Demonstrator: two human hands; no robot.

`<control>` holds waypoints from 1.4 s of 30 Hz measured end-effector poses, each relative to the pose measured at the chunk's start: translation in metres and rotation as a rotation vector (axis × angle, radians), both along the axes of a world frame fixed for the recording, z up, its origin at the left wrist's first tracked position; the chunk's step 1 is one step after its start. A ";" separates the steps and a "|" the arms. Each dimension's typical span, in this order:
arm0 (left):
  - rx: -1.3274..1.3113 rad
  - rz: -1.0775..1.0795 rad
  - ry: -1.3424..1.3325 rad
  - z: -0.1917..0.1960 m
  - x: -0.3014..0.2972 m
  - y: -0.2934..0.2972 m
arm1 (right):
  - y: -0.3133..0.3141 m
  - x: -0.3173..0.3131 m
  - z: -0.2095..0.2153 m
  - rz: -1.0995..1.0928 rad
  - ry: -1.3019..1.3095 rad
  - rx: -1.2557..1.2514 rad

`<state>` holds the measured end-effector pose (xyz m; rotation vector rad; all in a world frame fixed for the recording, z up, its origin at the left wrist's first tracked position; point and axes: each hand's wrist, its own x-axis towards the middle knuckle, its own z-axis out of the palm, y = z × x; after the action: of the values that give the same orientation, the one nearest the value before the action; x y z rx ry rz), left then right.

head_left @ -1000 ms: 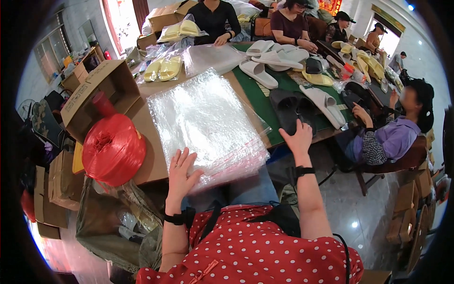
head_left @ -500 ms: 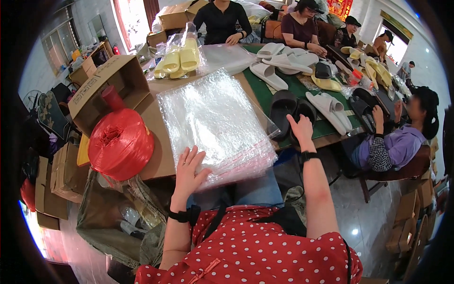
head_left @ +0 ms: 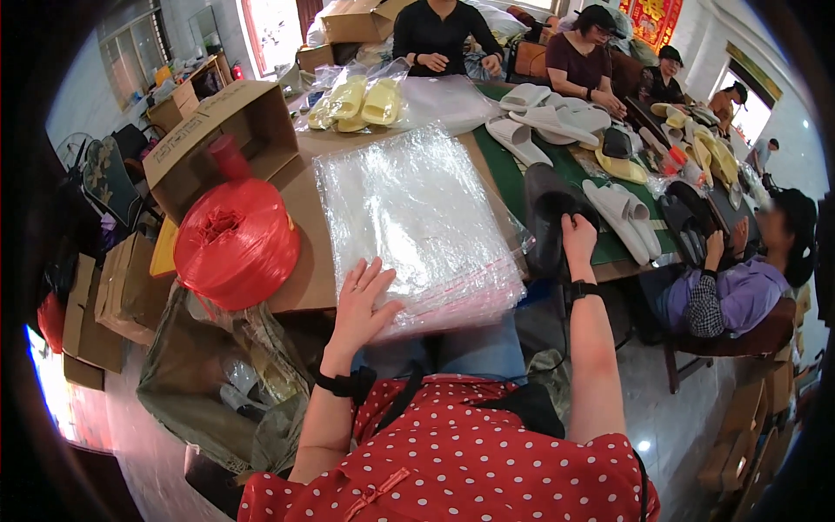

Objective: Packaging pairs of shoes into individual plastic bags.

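Observation:
A stack of clear plastic bags [head_left: 409, 209] with pinkish edges lies before me. My left hand [head_left: 367, 300] rests on its near left corner, fingers spread. To the right of the stack, my right hand [head_left: 579, 244] is closed on a pair of black slippers [head_left: 545, 222] at their near side. One slipper is tipped up onto its side; the other is partly hidden behind it and my hand. Just right of them lies a pair of light grey slippers [head_left: 619, 217].
Left of the bags sit a big roll of red plastic twine [head_left: 235, 248] and an open cardboard box [head_left: 217, 148]. Bagged yellow slippers [head_left: 357, 103] and more grey slippers [head_left: 552, 117] lie farther back. Co-workers sit around the table; one in purple [head_left: 731, 291] is at the right.
My right hand has gone from open fingers over the black slippers to a closed grip, and one slipper has tipped up. My left hand stays on the bags. The whole view has shifted slightly.

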<state>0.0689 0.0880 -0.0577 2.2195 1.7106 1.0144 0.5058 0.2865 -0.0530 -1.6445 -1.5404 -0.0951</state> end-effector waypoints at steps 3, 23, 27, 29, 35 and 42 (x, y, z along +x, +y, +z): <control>-0.011 -0.001 0.016 0.001 0.000 0.000 | -0.013 -0.007 0.024 0.010 0.132 0.162; -0.017 -0.023 0.033 0.001 -0.004 -0.001 | -0.095 -0.262 0.014 0.481 -0.207 -0.098; 0.029 0.045 0.074 -0.003 -0.001 0.004 | -0.077 -0.236 0.012 0.410 -0.210 -0.096; 0.007 0.043 0.036 -0.001 -0.001 0.001 | -0.074 -0.220 0.012 0.347 -0.202 -0.093; -0.037 0.050 0.029 0.007 0.002 -0.002 | -0.067 -0.148 0.007 0.186 -0.132 -0.031; 0.033 0.143 -0.072 0.018 -0.003 -0.004 | -0.110 -0.088 0.023 0.098 0.087 0.132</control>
<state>0.0659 0.0841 -0.0396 2.0777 1.8558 1.1468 0.4174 0.1762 -0.0304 -1.4490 -1.5138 -0.0702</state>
